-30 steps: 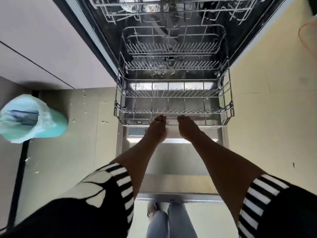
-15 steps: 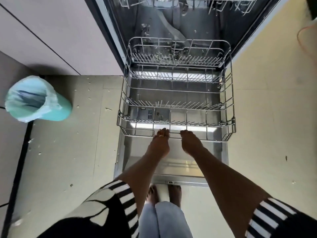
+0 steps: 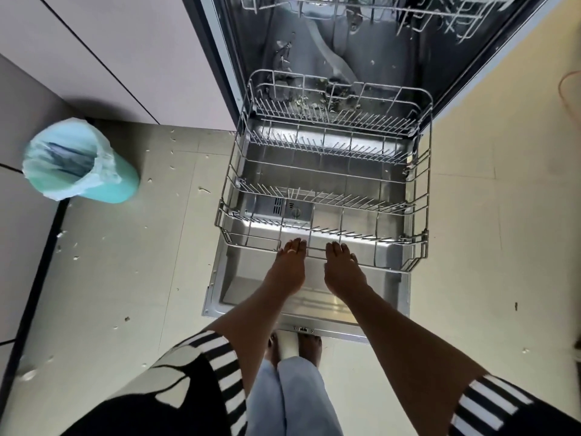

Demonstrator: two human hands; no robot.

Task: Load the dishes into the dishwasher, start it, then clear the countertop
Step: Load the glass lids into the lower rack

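The dishwasher stands open, its door (image 3: 239, 297) folded flat toward me. The empty lower wire rack (image 3: 229, 196) is rolled out over the door. My left hand (image 3: 289, 269) and my right hand (image 3: 342, 272) lie side by side on the rack's front rail, fingers hooked over the wire. The upper rack (image 3: 408, 7) shows at the top edge, still inside the tub, with a few items in it that I cannot make out. No dishes sit in the lower rack.
A teal waste bin (image 3: 78, 162) lined with a plastic bag stands on the floor to the left. Pale cabinet fronts (image 3: 119, 58) run along the left. Small crumbs dot the tiled floor (image 3: 132, 262). My feet (image 3: 295, 347) are at the door's front edge.
Both hands have drawn the lower rack out of the tub toward me, over the open door. The view has shifted back, and the bin now appears nearer.
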